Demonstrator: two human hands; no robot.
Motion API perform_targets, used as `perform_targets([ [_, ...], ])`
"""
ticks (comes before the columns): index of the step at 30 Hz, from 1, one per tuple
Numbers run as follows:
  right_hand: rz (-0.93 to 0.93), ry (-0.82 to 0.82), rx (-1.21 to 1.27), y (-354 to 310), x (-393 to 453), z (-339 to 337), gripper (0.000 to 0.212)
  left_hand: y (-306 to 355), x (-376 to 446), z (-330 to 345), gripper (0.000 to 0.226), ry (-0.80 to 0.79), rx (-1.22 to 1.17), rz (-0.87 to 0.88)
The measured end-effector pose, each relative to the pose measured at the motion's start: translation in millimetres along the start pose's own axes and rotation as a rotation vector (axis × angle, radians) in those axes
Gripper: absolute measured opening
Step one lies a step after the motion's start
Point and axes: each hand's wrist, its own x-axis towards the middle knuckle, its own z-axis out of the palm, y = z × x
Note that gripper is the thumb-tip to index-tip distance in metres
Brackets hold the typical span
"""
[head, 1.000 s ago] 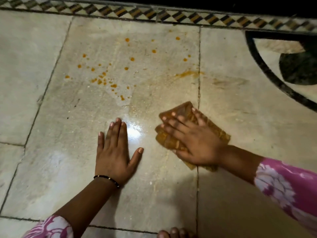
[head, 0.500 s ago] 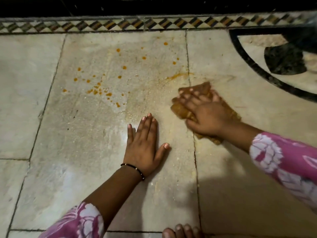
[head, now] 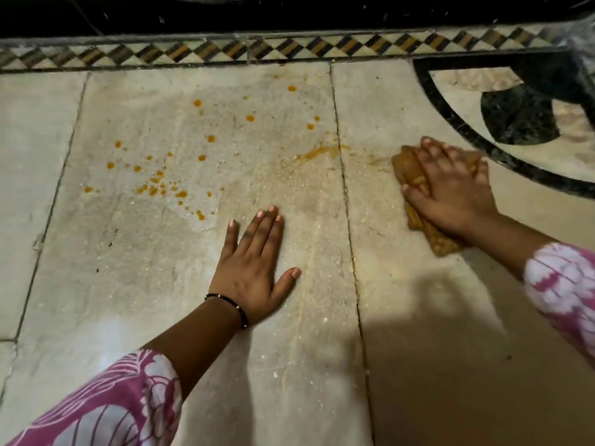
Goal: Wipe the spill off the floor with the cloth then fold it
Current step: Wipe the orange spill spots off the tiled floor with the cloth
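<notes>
At the far left the pale stone floor is bare, its slabs parted by dark joints; along the far edge runs a checkered border of dark and tan diamonds. On the wide middle slab lies the spill: orange drops scattered from left of centre toward the far right, thickest in a cluster near the middle, with a smeared orange streak at the joint on that slab's right side. Nearer, a pink and white patterned sleeve comes in from the near left corner; its forearm leads to the left hand, which lies palm down and flat on the floor, the four fingers close together and pointing far, the thumb spread out to the right; a thin black bracelet circles the wrist; this hand holds nothing and sits just near of the closest drops. Right of the joint, on the next slab, the right hand presses flat on the cloth, an orange-brown, crumpled rag against the floor; the fingers are slightly spread over it and blurred, the thumb at its left edge; the cloth lies well right of the drops, just right of the streak; its near end pokes out under the wrist. Just right of the cloth curves a black inlaid arc; a second pink sleeve enters from the right edge.
</notes>
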Motion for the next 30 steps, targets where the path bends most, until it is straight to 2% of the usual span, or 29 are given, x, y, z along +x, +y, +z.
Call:
perform_targets([
  [2,-0.018,-0.01,0.001,-33.0,29.4,-3.0,0.078,-0.2,0.8,-0.7,0.078,-0.006,-0.008,0.004],
  [6,-0.284,-0.032,-0.074,-108.1,22.3,4.9,0.076,-0.2,1.2,-1.8,0.079,-0.015,-0.016,0.001],
  [9,-0.441,-0.022,-0.115,-101.2,-29.1,14.9,0.077,-0.8,0.5,-2.1,0.079,-0.011,-0.018,0.007],
  [11,-0.415,-0.033,-0.092,-64.2,-49.8,16.5,0.078,-1.2,1.1,-1.5,0.079,-0.013,-0.023,0.01],
  [15,-0.192,-0.051,-0.06,4.6,-32.4,1.0,0.08,-0.7,1.3,-1.4,0.079,-0.02,-0.027,0.01],
  [17,-0.135,-0.035,-0.027,9.9,-3.0,-6.8,0.079,-1.2,1.4,-2.3,0.079,-0.028,-0.03,0.011],
  [20,-0.108,0.004,0.022,-24.5,54.2,-12.5,0.075,-1.3,2.8,-3.2,0.079,-0.037,-0.025,0.013],
  [22,-0.159,-0.007,0.032,-69.1,79.7,-12.2,0.075,-1.6,2.5,-4.0,0.079,-0.052,-0.026,0.012],
  [25,-0.373,-0.02,-0.017,-124.5,66.9,-0.9,0.078,-1.0,2.8,-5.1,0.08,-0.058,-0.014,0.009],
  [28,-0.56,-0.013,-0.058,-117.6,12.8,6.3,0.076,-0.8,2.4,-5.1,0.08,-0.045,-0.024,0.011],
  [30,-0.552,0.002,-0.04,-86.4,-14.5,7.8,0.077,-1.0,2.4,-4.1,0.079,-0.032,-0.036,0.015],
])
